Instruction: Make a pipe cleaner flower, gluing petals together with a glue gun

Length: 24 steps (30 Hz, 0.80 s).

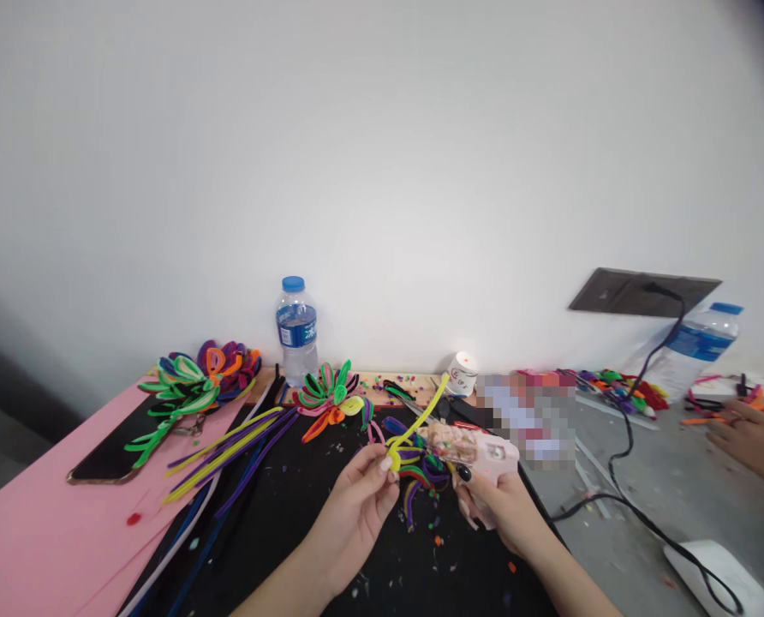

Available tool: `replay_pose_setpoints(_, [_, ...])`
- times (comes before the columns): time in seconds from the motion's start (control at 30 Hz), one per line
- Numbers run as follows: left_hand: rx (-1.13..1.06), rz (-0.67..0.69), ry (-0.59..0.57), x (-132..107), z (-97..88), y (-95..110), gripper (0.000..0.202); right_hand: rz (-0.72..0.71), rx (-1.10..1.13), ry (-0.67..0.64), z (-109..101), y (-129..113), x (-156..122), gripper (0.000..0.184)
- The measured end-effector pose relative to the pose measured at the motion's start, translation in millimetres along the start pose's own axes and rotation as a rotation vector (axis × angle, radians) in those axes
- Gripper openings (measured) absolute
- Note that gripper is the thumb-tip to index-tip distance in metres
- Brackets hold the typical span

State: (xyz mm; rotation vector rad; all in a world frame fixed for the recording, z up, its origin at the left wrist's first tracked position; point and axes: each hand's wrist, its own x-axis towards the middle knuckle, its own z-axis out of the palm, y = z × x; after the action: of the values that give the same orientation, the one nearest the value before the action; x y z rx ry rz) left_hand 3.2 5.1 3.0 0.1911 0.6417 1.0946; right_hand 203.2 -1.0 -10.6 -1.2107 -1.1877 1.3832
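Between its thumb and fingers, my left hand (362,488) pinches a yellow pipe cleaner (415,423) that is coiled at the lower end, its free end sticking up to the right. My right hand (494,506) grips a pale pink hot glue gun (494,452). The gun's stained nozzle points left, close to the coil; whether it touches I cannot tell. Behind and below them lie purple, green and red pipe cleaner loops (414,493) on the black mat (292,531). A green, pink and orange pipe cleaner flower (331,396) rests left of my hands.
Loose yellow and purple pipe cleaners (228,454), a phone (109,454) and more pipe cleaner flowers (208,377) lie at left. Water bottles (297,330) and a paper cup (462,374) stand by the wall. A black cable (629,428) crosses the right side, near another person's hand (751,437).
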Motion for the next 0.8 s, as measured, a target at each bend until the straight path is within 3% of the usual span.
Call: replay_pose_setpoints(0.8, [-0.004,-0.002,-0.002,-1.5,1.9,0.7,0.014,0.020,-0.047,-0.032,4.2,-5.1,-4.4,0.036])
